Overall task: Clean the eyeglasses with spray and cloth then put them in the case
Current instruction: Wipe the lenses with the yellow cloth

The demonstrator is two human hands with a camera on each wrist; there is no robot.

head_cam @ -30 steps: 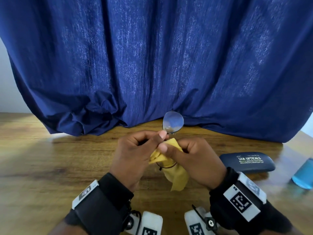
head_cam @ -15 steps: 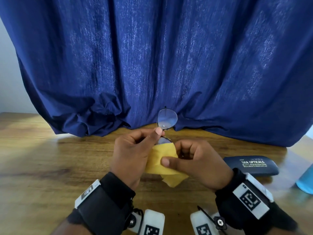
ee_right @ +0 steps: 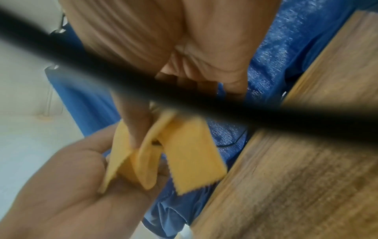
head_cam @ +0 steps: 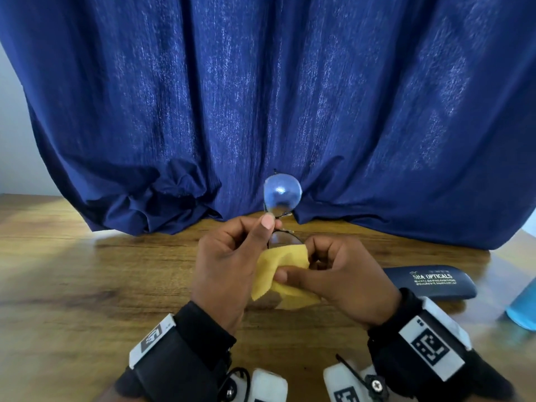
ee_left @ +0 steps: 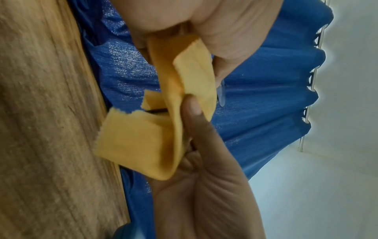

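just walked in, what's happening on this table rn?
A person is wiping a pair of eyeglasses above the wooden table. The left hand pinches the frame near the bridge, one lens sticking up bare. The right hand holds the yellow cloth folded over the other lens, thumb pressing on it. The dark blue case lies closed on the table to the right, with a light blue bottle at the far right edge. Glasses are not in the case yet.
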